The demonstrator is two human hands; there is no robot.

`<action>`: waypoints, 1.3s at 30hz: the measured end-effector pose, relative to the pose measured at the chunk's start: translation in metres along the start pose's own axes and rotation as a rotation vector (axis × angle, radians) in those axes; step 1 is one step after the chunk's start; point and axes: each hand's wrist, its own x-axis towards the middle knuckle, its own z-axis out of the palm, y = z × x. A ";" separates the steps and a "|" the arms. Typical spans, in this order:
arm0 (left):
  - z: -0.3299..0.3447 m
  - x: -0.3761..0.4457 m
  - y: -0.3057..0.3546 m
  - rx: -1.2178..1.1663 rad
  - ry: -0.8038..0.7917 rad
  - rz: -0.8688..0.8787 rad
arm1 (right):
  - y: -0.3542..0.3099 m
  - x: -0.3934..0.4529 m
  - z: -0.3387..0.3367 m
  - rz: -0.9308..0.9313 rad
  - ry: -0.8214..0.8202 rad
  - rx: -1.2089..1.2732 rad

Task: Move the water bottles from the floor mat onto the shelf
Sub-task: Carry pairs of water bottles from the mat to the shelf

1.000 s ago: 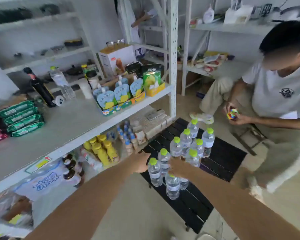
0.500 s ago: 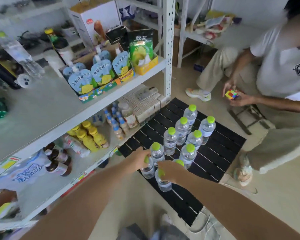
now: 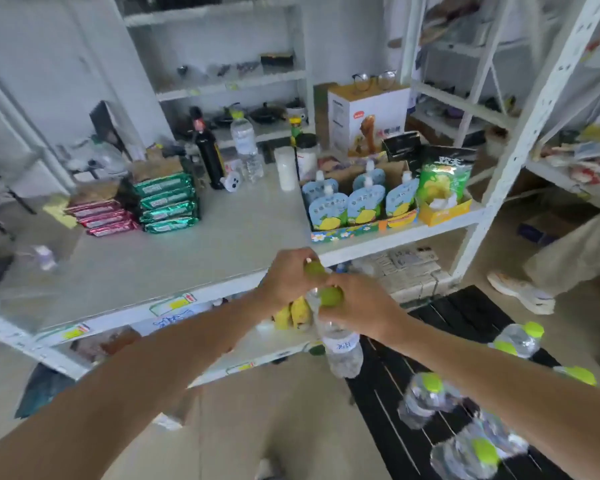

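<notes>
Now both hands (image 3: pixel 321 294) grip green-capped bottles (image 3: pixel 342 351); label writing unreadable.

bottle caps (image 3: pixel 331 296): lime green | floor mat (image 3: pixel 465 315): black slatted | shelf (image 3: pixel 187 258): pale grey

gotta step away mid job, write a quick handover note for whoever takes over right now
Left hand: shut on a green-capped bottle; only its cap shows.
Right hand: shut on the neck of a water bottle, which hangs in the air in front of the shelf.
Done: both are lifted off the floor mat; neither is set down.
Left: place these two on the shelf, then fetch the bottles on the mat.
</notes>
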 end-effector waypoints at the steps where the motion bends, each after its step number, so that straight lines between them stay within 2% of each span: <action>1: -0.031 0.008 -0.001 -0.015 0.067 -0.006 | -0.018 0.020 -0.003 -0.038 0.029 0.037; 4: -0.122 0.029 -0.014 0.044 0.271 -0.038 | -0.076 0.086 -0.007 -0.120 0.092 0.101; 8: -0.228 0.049 -0.056 0.137 0.427 -0.109 | -0.147 0.178 0.005 -0.188 0.098 0.150; 12: -0.296 0.068 -0.116 0.287 0.417 -0.258 | -0.199 0.253 0.041 -0.191 0.080 0.255; 16: -0.331 0.082 -0.190 0.362 0.395 -0.419 | -0.236 0.310 0.090 -0.270 0.000 0.257; 21: -0.359 0.090 -0.261 0.375 0.361 -0.496 | -0.270 0.360 0.136 -0.180 -0.059 0.245; 23: -0.366 0.094 -0.277 0.329 0.415 -0.522 | -0.280 0.371 0.149 -0.219 -0.085 0.244; 25: -0.372 0.096 -0.284 0.304 0.477 -0.537 | -0.289 0.379 0.151 -0.267 -0.103 0.213; 30: -0.378 0.100 -0.295 0.331 0.383 -0.564 | -0.299 0.395 0.163 -0.305 -0.132 0.128; 33: -0.383 0.094 -0.293 0.457 0.272 -0.561 | -0.288 0.393 0.163 -0.274 -0.088 0.181; 36: -0.390 0.086 -0.288 0.530 0.141 -0.603 | -0.271 0.388 0.161 -0.242 -0.113 0.175; 37: -0.391 0.084 -0.285 0.561 0.139 -0.614 | -0.264 0.384 0.160 -0.224 -0.123 0.153; 39: -0.383 0.081 -0.274 0.534 0.295 -0.558 | -0.242 0.371 0.159 -0.172 -0.115 0.118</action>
